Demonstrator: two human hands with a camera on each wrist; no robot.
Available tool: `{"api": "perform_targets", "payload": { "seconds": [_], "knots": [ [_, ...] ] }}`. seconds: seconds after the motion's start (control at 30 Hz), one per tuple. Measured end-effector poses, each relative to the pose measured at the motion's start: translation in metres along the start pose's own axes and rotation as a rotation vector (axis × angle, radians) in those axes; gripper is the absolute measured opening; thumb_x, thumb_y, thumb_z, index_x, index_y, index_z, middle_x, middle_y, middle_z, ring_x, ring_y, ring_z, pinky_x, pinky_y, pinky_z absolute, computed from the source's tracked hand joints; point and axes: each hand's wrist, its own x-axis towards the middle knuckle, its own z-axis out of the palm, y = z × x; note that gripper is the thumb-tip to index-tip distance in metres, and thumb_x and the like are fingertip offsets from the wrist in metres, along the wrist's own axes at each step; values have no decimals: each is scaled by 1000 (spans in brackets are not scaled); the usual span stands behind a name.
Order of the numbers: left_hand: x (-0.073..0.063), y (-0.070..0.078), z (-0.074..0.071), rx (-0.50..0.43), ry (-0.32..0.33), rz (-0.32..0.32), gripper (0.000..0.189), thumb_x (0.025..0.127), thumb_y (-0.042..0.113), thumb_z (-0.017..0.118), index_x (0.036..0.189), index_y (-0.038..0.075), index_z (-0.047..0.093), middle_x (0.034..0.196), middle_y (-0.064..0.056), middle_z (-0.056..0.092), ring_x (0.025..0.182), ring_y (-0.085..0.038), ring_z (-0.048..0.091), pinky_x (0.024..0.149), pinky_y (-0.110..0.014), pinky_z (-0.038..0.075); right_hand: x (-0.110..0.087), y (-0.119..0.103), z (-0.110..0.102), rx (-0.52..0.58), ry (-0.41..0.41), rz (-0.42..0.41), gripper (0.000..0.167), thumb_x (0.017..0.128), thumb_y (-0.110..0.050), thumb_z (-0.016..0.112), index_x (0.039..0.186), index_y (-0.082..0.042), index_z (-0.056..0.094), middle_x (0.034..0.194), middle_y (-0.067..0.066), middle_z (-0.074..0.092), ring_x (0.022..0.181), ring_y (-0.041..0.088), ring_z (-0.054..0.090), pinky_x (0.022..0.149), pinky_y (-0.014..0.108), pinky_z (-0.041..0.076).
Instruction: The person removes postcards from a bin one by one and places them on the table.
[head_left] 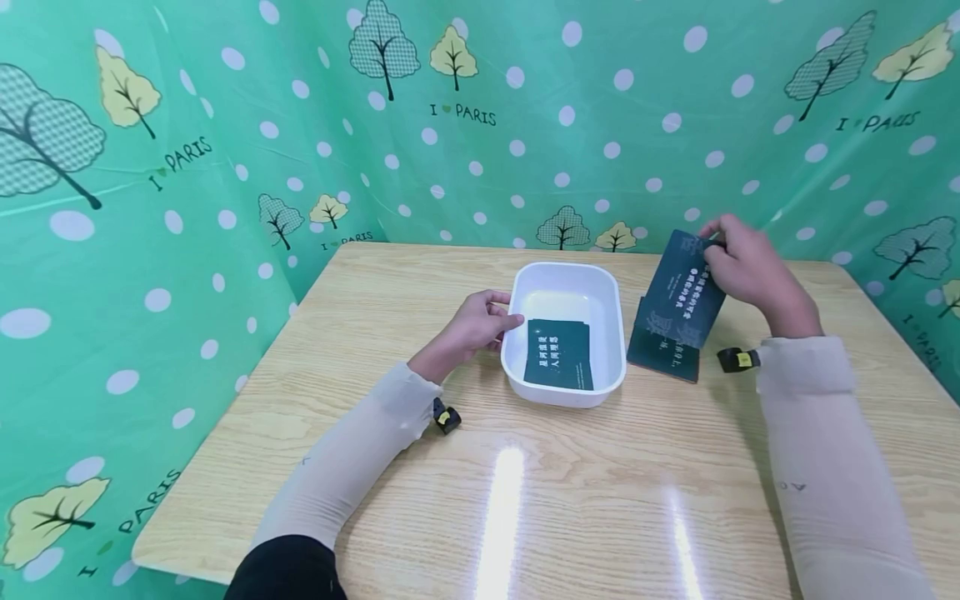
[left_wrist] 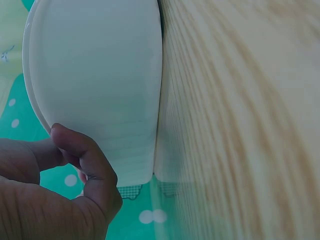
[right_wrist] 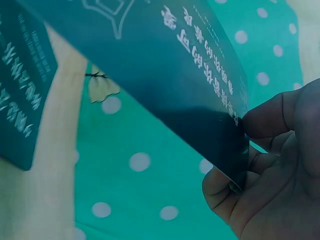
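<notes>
A white plastic tub (head_left: 555, 399) stands on the table, and my left hand (head_left: 476, 323) grips its left rim, thumb over the edge. In the left wrist view that hand (left_wrist: 75, 185) is at the rim of the tub (left_wrist: 100, 75). Inside the tub lie dark green printed cards (head_left: 558, 354), slightly offset from one another. My right hand (head_left: 746, 262) pinches a dark green card (head_left: 678, 287) with white writing by its upper right corner, tilted above the table. Partly hidden beneath it, more dark green cards (head_left: 662, 357) lie right of the tub.
The wooden table (head_left: 420, 517) reaches back to a green dotted curtain (head_left: 480, 183) with printed trees. Black wrist devices with yellow labels hang by both wrists, the left device (head_left: 446, 417) and the right device (head_left: 738, 360). Light glares off the table's front part.
</notes>
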Motion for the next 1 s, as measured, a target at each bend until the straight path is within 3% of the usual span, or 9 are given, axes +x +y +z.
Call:
{"api": "perform_targets", "payload": {
  "seconds": [0.3,0.8,0.9,1.0],
  "knots": [
    [0,0,0,-16,-3,2,47,97,10,72,139,6,52,97,-9,62,72,-18,63,57,-30,55,8,27,11,-38,-102,43,43,108,-20,29,136,10,40,121,37,51,102,47,54,82,59,48],
    [1,0,0,-3,-2,-11,46,97,12,72,138,8,53,99,-9,63,74,-19,64,58,-30,56,13,44,30,-23,-271,112,44,108,-21,26,139,9,36,126,35,48,107,46,51,90,60,46],
    [2,0,0,-7,-2,-12,46,97,11,72,138,8,52,98,-9,62,73,-19,63,58,-30,55,14,44,32,-27,-305,121,44,107,-18,30,142,9,35,130,36,47,111,47,51,94,62,44],
    [2,0,-1,-8,-3,-11,47,97,11,72,139,7,52,98,-9,62,73,-19,63,58,-30,55,15,45,34,-61,-315,94,45,104,-14,43,141,11,35,129,39,49,108,47,54,93,62,47]
  ]
}}
